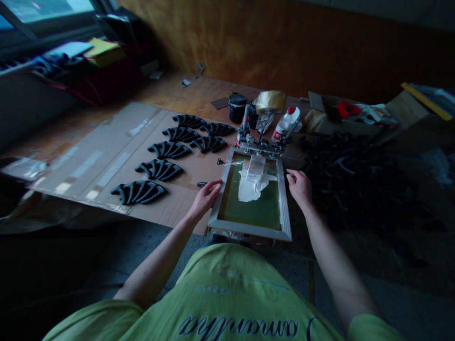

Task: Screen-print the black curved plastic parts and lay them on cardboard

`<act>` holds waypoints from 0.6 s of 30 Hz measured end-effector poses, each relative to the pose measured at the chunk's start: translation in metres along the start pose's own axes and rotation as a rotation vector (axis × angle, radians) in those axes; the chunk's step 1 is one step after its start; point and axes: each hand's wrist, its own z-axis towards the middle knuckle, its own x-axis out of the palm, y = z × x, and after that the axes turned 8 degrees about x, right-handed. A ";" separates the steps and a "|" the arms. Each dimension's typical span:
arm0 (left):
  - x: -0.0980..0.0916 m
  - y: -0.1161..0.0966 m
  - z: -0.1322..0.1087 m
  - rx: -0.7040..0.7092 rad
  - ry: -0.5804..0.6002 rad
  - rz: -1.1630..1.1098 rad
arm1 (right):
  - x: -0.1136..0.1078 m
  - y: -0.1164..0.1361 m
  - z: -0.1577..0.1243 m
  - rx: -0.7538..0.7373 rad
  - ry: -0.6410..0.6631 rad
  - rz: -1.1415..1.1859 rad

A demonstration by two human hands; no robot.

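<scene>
The left fingers are curled onto the rail of a screen frame; whether the right fingers are clamped on it cannot be told. White paint is spread on green mesh. Black curved parts are laid on cardboard over a wooden surface, before a wooden wall.

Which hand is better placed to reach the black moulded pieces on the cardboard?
Probably the left hand: it is at the screen frame's left side, beside the cardboard and black moulded pieces. The right hand is on the frame's far side.
</scene>
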 end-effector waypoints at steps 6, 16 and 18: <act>0.005 0.052 0.008 -0.079 -0.003 0.175 | 0.027 0.075 0.024 -0.222 0.220 -0.110; 0.005 0.067 0.016 -0.115 0.026 0.130 | 0.019 0.067 -0.045 -0.638 0.569 -0.133; 0.005 0.069 0.016 -0.109 0.027 0.112 | 0.015 0.067 -0.037 -0.647 0.598 -0.133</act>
